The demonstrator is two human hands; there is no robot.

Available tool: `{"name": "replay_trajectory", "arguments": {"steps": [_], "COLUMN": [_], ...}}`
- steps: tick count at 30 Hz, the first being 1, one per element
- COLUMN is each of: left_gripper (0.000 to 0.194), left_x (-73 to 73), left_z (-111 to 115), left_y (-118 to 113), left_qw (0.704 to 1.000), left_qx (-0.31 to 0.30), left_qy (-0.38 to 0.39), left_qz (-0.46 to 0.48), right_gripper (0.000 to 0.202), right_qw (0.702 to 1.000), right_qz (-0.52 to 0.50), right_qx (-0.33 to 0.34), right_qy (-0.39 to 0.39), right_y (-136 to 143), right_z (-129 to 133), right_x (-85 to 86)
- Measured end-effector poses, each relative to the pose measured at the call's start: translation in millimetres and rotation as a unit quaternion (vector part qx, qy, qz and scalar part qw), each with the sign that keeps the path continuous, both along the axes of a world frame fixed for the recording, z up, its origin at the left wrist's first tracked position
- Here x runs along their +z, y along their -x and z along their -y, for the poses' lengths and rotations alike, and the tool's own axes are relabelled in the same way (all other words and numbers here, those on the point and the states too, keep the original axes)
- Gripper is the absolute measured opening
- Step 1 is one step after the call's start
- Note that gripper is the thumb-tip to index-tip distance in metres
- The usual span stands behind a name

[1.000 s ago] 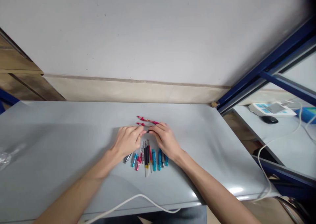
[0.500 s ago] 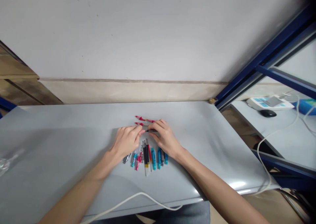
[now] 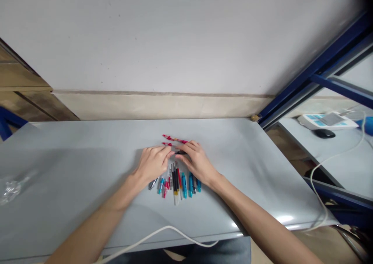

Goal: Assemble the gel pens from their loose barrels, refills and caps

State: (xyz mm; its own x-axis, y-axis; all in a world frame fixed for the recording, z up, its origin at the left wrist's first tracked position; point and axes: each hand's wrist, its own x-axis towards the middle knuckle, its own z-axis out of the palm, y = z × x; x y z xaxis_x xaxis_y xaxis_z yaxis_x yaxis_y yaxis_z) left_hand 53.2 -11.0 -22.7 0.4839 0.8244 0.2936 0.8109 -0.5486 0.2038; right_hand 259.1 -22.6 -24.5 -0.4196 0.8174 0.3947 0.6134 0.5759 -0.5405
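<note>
My right hand (image 3: 198, 161) is closed around a dark pen piece (image 3: 181, 152), which lies crosswise between my hands. My left hand (image 3: 154, 163) is closed at its left end, thumb and fingers pinched together; the exact grip is hidden. Below the hands, ink refills (image 3: 176, 180) with dark and red ink lie side by side. To their right are blue pen barrels (image 3: 184, 185) and a grey barrel (image 3: 195, 185), partly under my right hand. Clear pen parts with blue (image 3: 161, 185) and pink (image 3: 166, 187) pieces lie to the left, beside a silvery one (image 3: 152, 183).
Two red pens (image 3: 175, 138) lie behind my hands, one partly covered. Crumpled clear plastic (image 3: 11, 190) is at the left of the grey table (image 3: 87, 147). A white cable (image 3: 167, 228) crosses the front edge. Rightward, a black mouse (image 3: 324, 133) sits past a blue frame (image 3: 294, 77).
The whole view has shifted slightly, so everything appears a little further right. Both hands stay together at the dark pen piece, with only slight finger movement.
</note>
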Motion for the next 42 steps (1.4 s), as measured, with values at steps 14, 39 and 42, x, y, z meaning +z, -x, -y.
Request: {"name": "replay_trajectory", "arguments": {"steps": [14, 39, 42], "left_gripper": [0.023, 0.028, 0.032], "left_x": [0.6, 4.6, 6.4], "left_z": [-4.7, -19.5, -16.6], "left_y": [-0.7, 25.4, 21.2], "left_qw": [0.992, 0.977, 0.965], "left_qx": [-0.080, 0.047, 0.040], "left_qy": [-0.097, 0.006, 0.058], "left_qz": [0.013, 0.207, 0.254], "right_gripper": [0.016, 0.018, 0.019], "right_qw": [0.997, 0.999, 0.998], "right_qz": [-0.057, -0.041, -0.019], "right_qx": [-0.021, -0.033, 0.055], "right_qy": [0.045, 0.004, 0.024], "right_y": [0.6, -12.5, -3.3], "right_z": [2.4, -1.5, 4.4], "right_x": [-4.0, 16.5, 13.8]}}
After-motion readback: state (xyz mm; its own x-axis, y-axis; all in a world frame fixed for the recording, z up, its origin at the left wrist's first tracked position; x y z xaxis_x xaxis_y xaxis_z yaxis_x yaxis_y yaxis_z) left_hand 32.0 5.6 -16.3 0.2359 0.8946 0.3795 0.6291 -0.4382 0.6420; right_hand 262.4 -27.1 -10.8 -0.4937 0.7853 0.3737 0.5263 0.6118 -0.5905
